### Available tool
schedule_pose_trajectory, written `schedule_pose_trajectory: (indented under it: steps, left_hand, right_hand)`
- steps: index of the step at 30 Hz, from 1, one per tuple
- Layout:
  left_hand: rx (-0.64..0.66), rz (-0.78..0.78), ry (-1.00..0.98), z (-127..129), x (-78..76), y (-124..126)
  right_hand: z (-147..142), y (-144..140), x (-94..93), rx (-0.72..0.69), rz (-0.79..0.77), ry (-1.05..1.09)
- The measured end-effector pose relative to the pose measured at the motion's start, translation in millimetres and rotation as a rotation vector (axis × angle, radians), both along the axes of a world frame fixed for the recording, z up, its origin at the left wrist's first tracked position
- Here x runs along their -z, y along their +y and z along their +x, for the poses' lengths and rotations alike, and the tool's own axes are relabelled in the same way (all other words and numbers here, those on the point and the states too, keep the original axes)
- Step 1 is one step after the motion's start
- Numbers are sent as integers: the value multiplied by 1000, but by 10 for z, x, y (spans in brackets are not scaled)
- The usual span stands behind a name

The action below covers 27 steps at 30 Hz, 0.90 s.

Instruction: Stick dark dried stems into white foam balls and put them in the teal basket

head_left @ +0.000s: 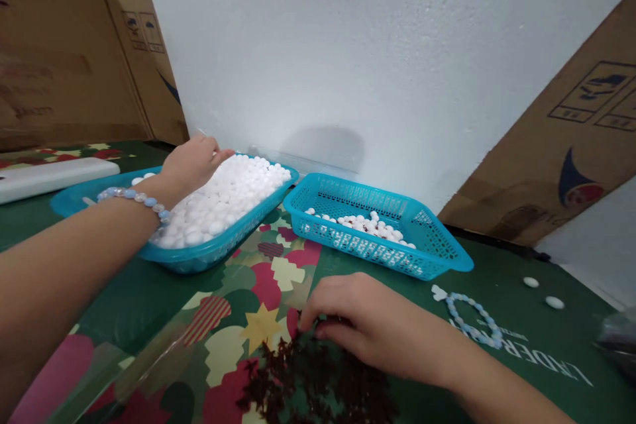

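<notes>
My left hand, a beaded bracelet on its wrist, is over the far side of a blue tray heaped with small white balls. Its fingers are curled together; whatever is between them is hidden. Low at the front, my right hand has its thumb and fingers bent in a pinch at the edge of a pile of small dark red-brown spiky pieces. I cannot make out what the fingertips hold. Beyond it stands a blue perforated basket with fewer white balls, some with dark red specks among them.
A second beaded bracelet lies on the green patterned table cover at right, near two white oval pieces. A white panel rises behind, with cardboard boxes around it. A white long object lies at left.
</notes>
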<state>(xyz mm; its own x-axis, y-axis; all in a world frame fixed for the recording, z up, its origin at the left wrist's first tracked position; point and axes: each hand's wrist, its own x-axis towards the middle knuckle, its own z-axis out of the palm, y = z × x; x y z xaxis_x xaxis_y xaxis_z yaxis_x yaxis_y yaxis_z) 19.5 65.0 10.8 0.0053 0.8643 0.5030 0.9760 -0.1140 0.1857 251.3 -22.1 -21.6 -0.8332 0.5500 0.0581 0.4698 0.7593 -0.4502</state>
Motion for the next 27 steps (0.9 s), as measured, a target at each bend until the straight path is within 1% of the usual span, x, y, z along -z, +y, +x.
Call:
schedule_pose_trajectory:
  steps: [2,5,7,9,11,13,14,16,18,20,22,24,27]
  left_hand:
    - [42,-5,-58,4,-34,-3]
    - [106,35,-199,62,-138,-22]
    - [166,66,-333,162,-207,-53]
    - [269,53,-482,315,-237,-99]
    - [425,-19,-616,503,-216,-157]
    - [600,-133,-715,699,-158,-222]
    - [680,-190,-754,790,-124,-254]
    - [805,-275,-815,947,-68,-307]
    - [892,-318,-897,1066,-34,-343]
    - [959,-370,-1029,1154,-21,-369]
    - [1012,-441,-1157,1215,-14,-402]
    - [1062,-492,-1214,1253,-4,-447]
    - [1122,-523,-1217,1268,19,-517]
  right_hand:
    - [7,5,8,35,6,61]
    - [30,17,11,51,14,197]
    - [64,24,-7,38,45,273]
    - [116,22,-50,57,124,353]
    - [184,12,-117,92,228,456]
    - [259,0,-193,125,309,568]
    - [297,-5,-227,143,332,623]
    - [367,-7,-278,202,320,731]
    - [425,3,-300,271,239,836]
    - [462,19,-299,313,150,905]
    - [473,35,-287,285,110,910]
    - [462,44,-274,231,135,878]
    - [432,44,-259,172,204,874]
